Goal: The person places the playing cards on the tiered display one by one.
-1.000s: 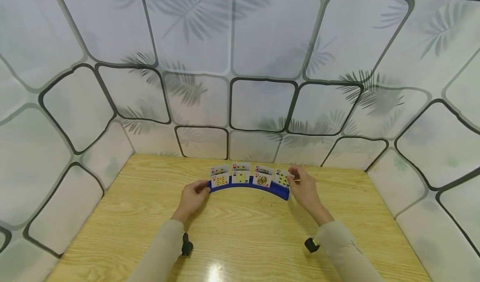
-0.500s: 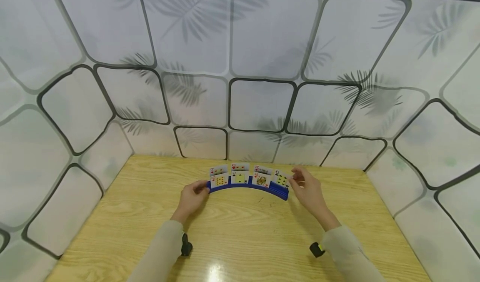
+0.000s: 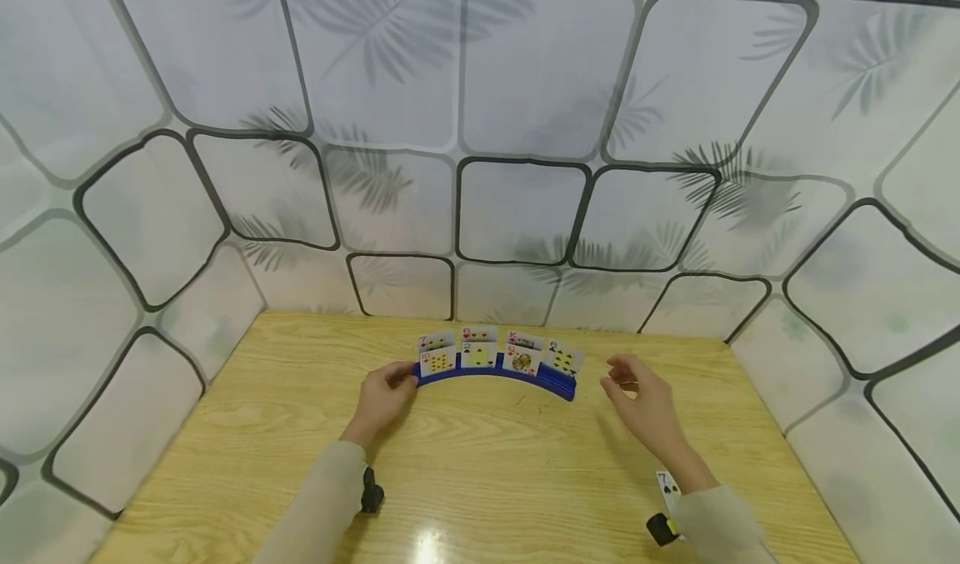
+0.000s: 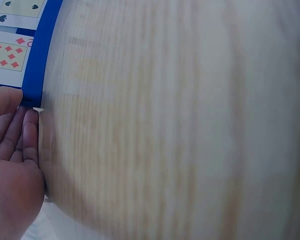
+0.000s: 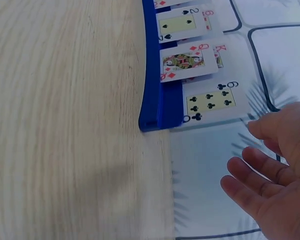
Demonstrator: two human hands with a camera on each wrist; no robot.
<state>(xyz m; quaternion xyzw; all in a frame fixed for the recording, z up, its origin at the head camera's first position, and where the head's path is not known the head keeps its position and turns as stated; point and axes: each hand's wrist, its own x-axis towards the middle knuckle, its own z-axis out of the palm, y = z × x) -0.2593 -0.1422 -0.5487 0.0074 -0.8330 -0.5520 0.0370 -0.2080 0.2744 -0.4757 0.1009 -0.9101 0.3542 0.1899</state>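
A curved blue playing-card holder (image 3: 557, 385) stands near the back of the table, with cards in two rows. In front are a ten of diamonds (image 3: 437, 362), a two of spades (image 3: 478, 354) and a queen of diamonds (image 3: 521, 360). A six of clubs (image 5: 210, 103) leans in the rear slot at the right end. My left hand (image 3: 384, 397) holds the holder's left end between thumb and fingers. My right hand (image 3: 643, 399) is in the air right of the holder, its fingers loosely bent with nothing between them.
A seven of spades (image 3: 667, 487) lies on the wooden table (image 3: 480, 464), partly under the right forearm. A patterned curtain (image 3: 525, 214) closes off the table's back and sides. Each wrist wears a small black camera (image 3: 372, 491).
My right hand has let go of the six of clubs and drawn back to the right and nearer. The seven of spades has come into view. The left hand stays put.
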